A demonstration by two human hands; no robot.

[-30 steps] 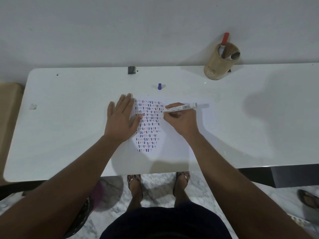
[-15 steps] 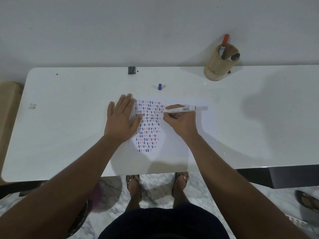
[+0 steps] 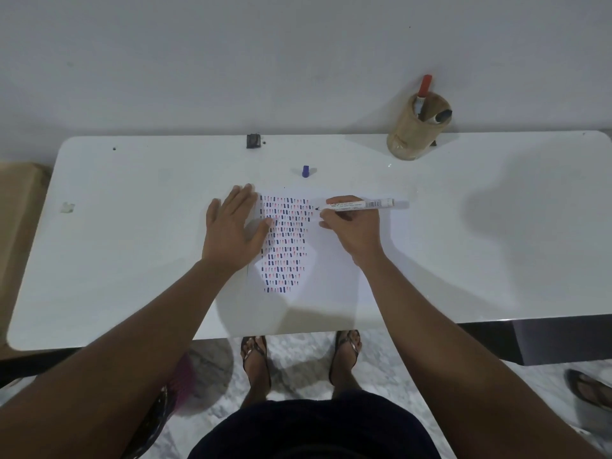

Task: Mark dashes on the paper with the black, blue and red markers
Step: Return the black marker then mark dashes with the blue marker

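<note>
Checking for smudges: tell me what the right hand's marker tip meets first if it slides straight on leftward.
The right hand points the white marker left; first come the dashes on the white paper.

white paper (image 3: 334, 276) bears blue, red, black dashes (image 3: 284, 240).

The marker (image 3: 359, 205) has a barcode and small print on its side, too tiny to read.

Left hand (image 3: 233, 231) covers paper (image 3: 334, 276) left edge and some dashes. Marker (image 3: 359, 204) label print too small to read. Marker bodies sunk inside holder (image 3: 415, 130). Bench (image 3: 132, 243) right end cut by frame edge.
</note>
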